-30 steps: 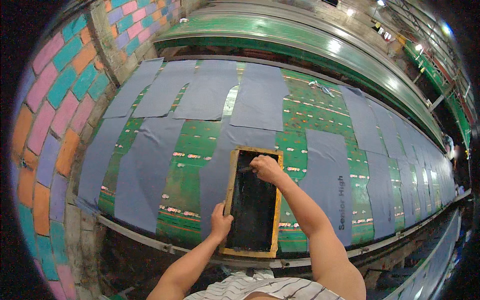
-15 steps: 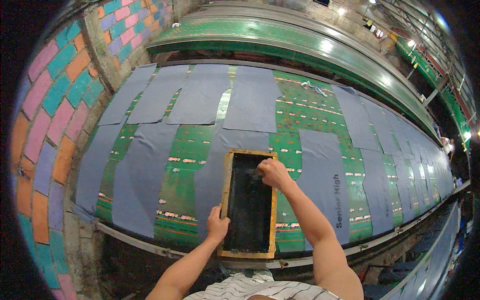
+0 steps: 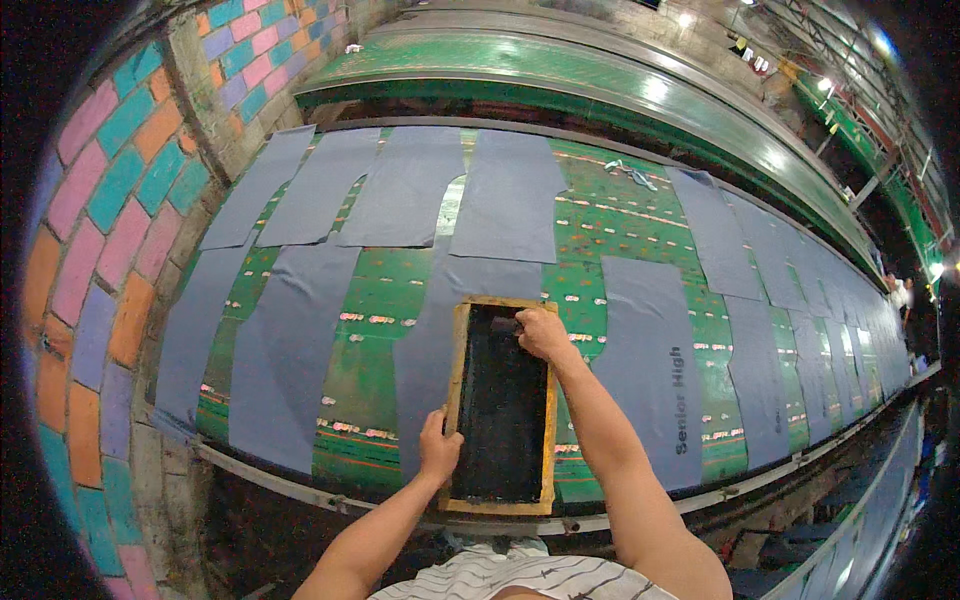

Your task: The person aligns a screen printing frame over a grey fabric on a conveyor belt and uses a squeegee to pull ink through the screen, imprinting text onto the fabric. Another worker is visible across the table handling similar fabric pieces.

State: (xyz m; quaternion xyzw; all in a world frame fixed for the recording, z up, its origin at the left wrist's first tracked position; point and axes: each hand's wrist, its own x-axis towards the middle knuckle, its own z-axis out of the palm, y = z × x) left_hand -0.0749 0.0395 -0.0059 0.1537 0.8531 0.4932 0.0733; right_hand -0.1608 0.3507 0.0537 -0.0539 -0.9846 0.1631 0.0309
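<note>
A screen-printing frame with yellowish edges and a dark mesh lies on a blue-grey fabric piece on the table before me. My left hand grips the frame's left edge, fingers closed around it. At the frame's far right corner, my right hand is closed over the mesh. A small dark piece, which looks like the end of a squeegee, shows beside its fingers; most of it is hidden or blends into the black. To the right lies another fabric piece bearing dark printed lettering.
The long green printing table carries rows of blue-grey fabric pieces. A crumpled light cloth lies toward its far side. A metal rail runs along the near edge. Beyond stands another long green table; a painted brick wall is at left.
My right hand has moved slightly up toward the frame's far edge. My left hand keeps its hold on the left edge. The whole view has shifted a little.
</note>
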